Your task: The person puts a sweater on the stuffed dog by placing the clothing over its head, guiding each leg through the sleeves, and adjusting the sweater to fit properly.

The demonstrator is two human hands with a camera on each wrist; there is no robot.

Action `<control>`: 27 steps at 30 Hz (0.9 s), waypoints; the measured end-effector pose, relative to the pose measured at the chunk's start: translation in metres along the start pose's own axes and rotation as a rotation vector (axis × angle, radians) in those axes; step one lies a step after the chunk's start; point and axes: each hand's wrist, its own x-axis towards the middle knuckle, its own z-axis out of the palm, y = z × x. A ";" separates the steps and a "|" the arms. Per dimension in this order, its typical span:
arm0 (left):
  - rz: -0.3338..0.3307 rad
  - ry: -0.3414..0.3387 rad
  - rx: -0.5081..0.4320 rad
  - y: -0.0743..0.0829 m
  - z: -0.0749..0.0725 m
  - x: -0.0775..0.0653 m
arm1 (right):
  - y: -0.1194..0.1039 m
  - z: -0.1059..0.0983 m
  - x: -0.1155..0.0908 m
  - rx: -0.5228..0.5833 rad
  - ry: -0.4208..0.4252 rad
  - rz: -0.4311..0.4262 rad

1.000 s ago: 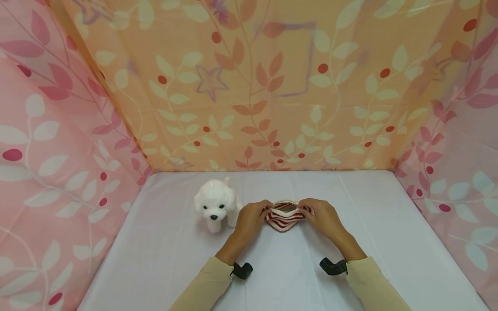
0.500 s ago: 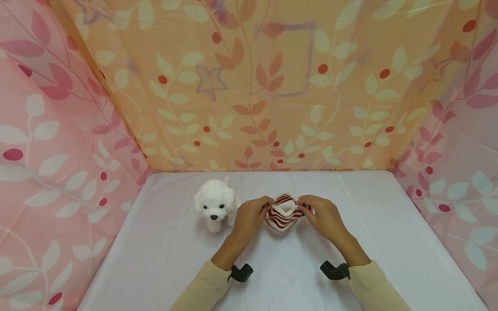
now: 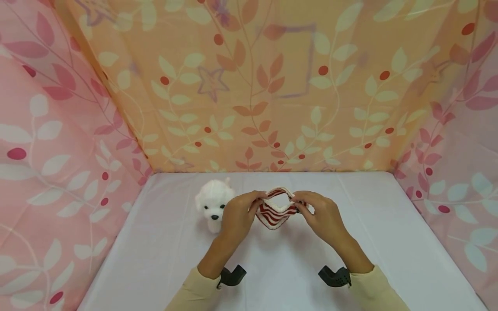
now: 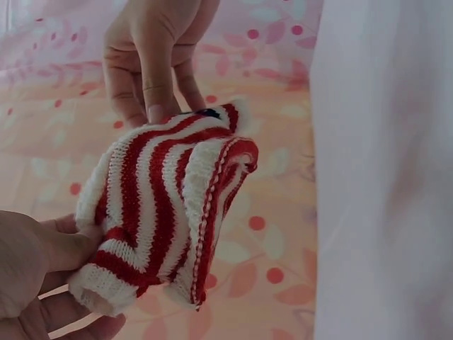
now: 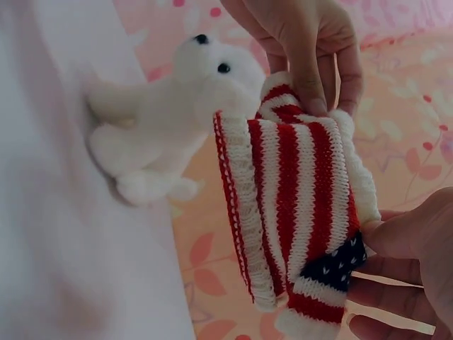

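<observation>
A small knitted sweater [image 3: 275, 216], striped red and white, is held up between both hands. My left hand [image 3: 238, 216] pinches one side of its white-edged opening near a short sleeve [image 4: 106, 290]. On the opposite side my right hand [image 3: 322, 214] grips the edge, beside a navy patch with white flecks [image 5: 340, 265]. The opening is spread wide between them in the head view. Just left of my left hand stands a white plush dog [image 3: 212, 196] with a black nose, partly hidden by that hand.
A white cloth covers the table [image 3: 280, 280]. An orange leaf-print sheet [image 3: 249, 86] rises behind its far edge, and pink leaf-print sheets [image 3: 50, 181] line both sides. Each wrist wears a black camera mount [image 3: 335, 276].
Both hands have raised the sweater and shifted it slightly left, towards the plush dog. Its opening is spread wider. My left hand now covers part of the dog.
</observation>
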 end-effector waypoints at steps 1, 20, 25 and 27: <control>-0.001 0.007 -0.008 0.000 -0.003 0.001 | -0.002 0.000 0.002 0.008 0.006 -0.003; -0.045 0.126 -0.014 -0.026 -0.052 0.016 | -0.035 0.018 0.055 0.116 0.044 -0.059; -0.038 0.149 -0.033 -0.038 -0.065 0.017 | -0.045 0.025 0.069 0.115 0.035 -0.063; -0.035 0.161 -0.040 -0.043 -0.071 0.018 | -0.049 0.029 0.073 0.118 0.040 -0.068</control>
